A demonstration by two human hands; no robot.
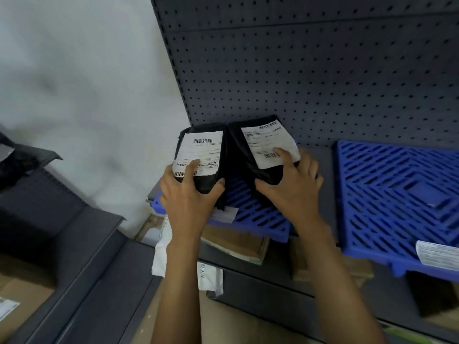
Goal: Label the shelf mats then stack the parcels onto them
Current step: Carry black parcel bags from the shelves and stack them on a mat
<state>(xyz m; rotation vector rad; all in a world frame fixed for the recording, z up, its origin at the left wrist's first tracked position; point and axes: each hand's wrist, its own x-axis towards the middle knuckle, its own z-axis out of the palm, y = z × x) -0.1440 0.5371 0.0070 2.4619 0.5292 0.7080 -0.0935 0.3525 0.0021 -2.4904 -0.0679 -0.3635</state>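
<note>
Two black parcels with white shipping labels stand side by side on the left blue shelf mat (258, 217). My left hand (191, 194) grips the left parcel (201, 155) from below, thumb on its label. My right hand (290, 187) grips the right parcel (260, 147), thumb on its label. A small white label (224, 214) lies on the left mat's front part. A second blue mat (397, 194) lies to the right with a white label (437, 255) at its front edge.
The dark pegboard (310, 70) backs the grey shelf (323, 175). Below the shelf sit cardboard boxes (238, 242) and a white bag (211, 276). Another dark shelf unit (62, 232) stands at the left, with a box (19, 294) low down.
</note>
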